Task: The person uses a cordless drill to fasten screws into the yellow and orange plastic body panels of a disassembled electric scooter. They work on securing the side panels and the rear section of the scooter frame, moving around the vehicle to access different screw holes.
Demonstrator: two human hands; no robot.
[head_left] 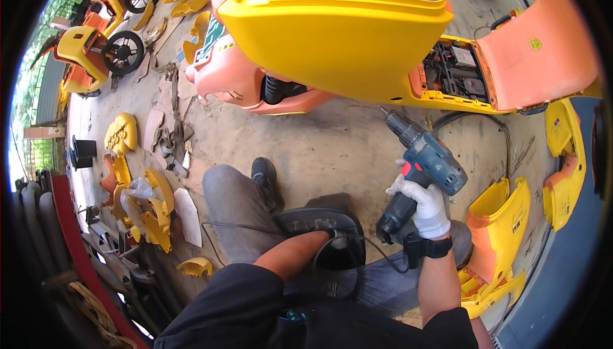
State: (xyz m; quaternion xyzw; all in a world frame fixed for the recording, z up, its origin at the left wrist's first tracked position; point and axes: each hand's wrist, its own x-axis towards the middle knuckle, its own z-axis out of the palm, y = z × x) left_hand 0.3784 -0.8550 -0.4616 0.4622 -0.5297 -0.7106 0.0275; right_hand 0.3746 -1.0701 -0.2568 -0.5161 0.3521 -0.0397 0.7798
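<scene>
My right hand (424,205), in a white glove, is wrapped round the grip of a blue and black power drill (429,154). Its chuck points up and left, just below the scooter's yellow body panel (332,36). A black device is strapped to my right wrist. Across my lap, my left forearm reaches into a black hollow object (341,247), which looks like a pouch or plastic cover; the left hand itself is hidden there. The scooter, yellow and orange, lies in front of me with its compartment (456,71) uncovered, showing dark components and wiring.
An orange panel (530,55) extends from the scooter at right. Yellow body panels (498,228) lie beside my right leg. More yellow parts (150,205) and scraps sit on the floor at left, near black tubes (45,221). Other yellow scooters (96,55) stand at far left.
</scene>
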